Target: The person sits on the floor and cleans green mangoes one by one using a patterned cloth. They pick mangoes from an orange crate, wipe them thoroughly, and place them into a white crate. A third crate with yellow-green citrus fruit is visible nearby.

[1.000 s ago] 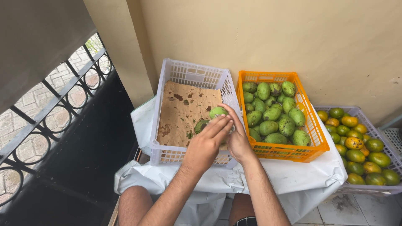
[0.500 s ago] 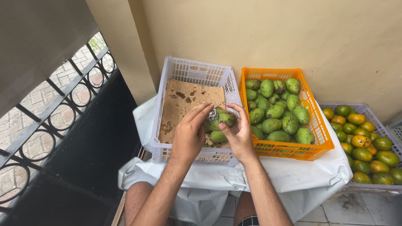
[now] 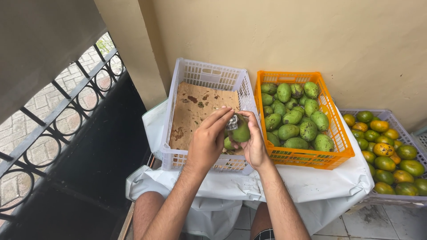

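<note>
A green mango [image 3: 241,132] is held up over the white crate [image 3: 178,111], pinched between the fingers of the left hand [image 3: 207,142] and the right hand [image 3: 254,143]. Something silvery is pressed onto its top by the left fingertips. More mangoes are piled in the orange crate [image 3: 340,138] just beside it.
</note>
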